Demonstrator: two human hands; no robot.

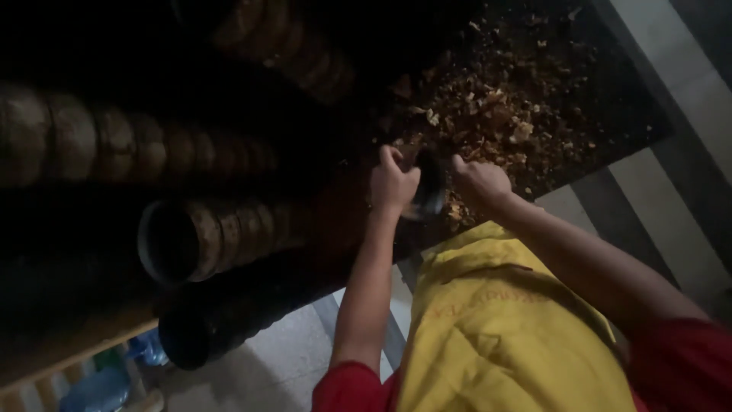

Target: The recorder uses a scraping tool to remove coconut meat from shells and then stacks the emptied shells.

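Observation:
My left hand (392, 181) is closed around the rim of a small dark round cup (427, 187), held between both hands. Right beside the cup, my right hand (479, 181) has its fingers curled over a heap of brown crumbly bits (496, 114) on a dark mat. Whether the right hand grips the cup or some of the bits is unclear in the dim light. My red sleeves and yellow apron (503, 328) fill the lower right.
Long rows of stacked dark round cups (221, 236) lie to the left, with more rows (114, 145) behind and one (213, 320) nearer. A tiled floor (686, 91) shows at right. Blue bottles (99, 389) stand at lower left.

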